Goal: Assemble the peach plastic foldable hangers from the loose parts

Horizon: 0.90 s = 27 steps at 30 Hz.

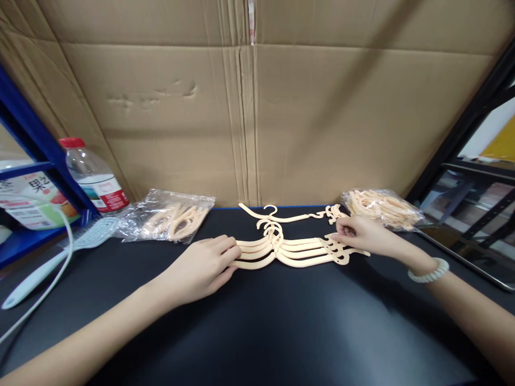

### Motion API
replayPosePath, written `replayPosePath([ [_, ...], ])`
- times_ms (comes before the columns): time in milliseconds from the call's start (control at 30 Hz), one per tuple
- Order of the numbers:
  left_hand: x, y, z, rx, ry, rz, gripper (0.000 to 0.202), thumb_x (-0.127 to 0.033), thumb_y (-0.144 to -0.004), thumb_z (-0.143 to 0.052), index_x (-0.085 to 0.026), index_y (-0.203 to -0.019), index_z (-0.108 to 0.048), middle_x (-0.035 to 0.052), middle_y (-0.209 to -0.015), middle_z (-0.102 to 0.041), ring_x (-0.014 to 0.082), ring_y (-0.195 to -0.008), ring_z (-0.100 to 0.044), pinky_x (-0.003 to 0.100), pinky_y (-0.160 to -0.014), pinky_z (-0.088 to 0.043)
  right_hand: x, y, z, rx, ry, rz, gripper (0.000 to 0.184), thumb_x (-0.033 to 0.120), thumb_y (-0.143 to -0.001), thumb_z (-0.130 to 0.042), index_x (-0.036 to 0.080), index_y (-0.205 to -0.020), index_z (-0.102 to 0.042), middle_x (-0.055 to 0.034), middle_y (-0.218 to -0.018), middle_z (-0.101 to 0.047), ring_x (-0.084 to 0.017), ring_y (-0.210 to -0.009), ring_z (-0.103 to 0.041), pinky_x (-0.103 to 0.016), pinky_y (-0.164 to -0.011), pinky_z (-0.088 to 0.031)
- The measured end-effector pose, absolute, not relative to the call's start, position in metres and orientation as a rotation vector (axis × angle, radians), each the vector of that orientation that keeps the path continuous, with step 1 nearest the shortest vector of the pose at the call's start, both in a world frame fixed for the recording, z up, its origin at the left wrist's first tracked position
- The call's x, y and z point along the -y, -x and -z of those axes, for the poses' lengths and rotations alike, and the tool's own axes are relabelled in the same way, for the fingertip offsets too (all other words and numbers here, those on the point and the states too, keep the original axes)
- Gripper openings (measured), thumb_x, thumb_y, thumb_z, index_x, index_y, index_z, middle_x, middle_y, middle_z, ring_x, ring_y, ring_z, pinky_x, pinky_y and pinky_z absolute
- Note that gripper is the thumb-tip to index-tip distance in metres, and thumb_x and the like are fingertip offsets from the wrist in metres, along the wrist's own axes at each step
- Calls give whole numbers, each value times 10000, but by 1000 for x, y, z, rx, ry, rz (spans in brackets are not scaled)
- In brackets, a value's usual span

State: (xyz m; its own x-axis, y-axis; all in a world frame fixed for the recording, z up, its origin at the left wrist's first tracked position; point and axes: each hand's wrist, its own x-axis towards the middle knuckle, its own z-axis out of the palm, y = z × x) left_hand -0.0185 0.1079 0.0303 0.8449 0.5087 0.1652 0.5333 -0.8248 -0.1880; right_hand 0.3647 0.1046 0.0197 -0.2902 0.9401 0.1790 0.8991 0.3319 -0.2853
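Brush: the pale hairbrush (95,235) lies at the far left on the dark table (257,327), well apart from the hangers.
Left bag: a clear plastic bag (139,209) with cream pieces inside rests near the back, beyond the left hand.
Left hand: the left hand (215,262) has its fingers together, curled over the left ends of the hangers, the thumb along the near side; it appears closed on those ends, though the fingers hide the exact contact.
Hangers: the cream hangers (276,251) lie flat at the middle of the table, arms stacked one behind another, hooks bunched toward the back.
Handling: they look like light, fairly stiff plastic, probably smooth and a little slippery against each other; the thin hooks and cut-out right ends are likely the weakest parts.
Where to hold: the thick arms close to the centre seem the surest place, taking the whole stack at once so none slides out.
Back hanger: one more hanger (287,219) lies behind the stack, small cream pieces (333,213) by its right end.
Right hand: the right hand (358,233) is at the stack's right ends, fingers curled in and nearly together; whether they pinch anything cannot be told.
Right bag: another clear bag (416,215) of cream pieces lies behind that hand.
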Motion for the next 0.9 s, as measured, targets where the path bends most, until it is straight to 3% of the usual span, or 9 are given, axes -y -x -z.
replayPosePath([
  [433,-109,18,-30,738,2776,286,162,-137,-918,-375,-166,-876,-528,51,-834,-545,193,-737,-529,305,-643,-416,-110,-367,-14,2151,1549,-164,202,365,-854,-518,202,-735,-527,8,-588,-550,-138,-531,-502,-255,-509,-370],
  [900,-106,16,-31,740,2812,369,158,-146,-928,-375,-163,-884,-526,51,-840,-556,196,-764,-524,315,-661,-415,-109,-362,-18,1978,1460,-77,206,355,-855,-520,191,-737,-562,0,-598,-565,-143,-549,-527,-269,-528,-399],
])
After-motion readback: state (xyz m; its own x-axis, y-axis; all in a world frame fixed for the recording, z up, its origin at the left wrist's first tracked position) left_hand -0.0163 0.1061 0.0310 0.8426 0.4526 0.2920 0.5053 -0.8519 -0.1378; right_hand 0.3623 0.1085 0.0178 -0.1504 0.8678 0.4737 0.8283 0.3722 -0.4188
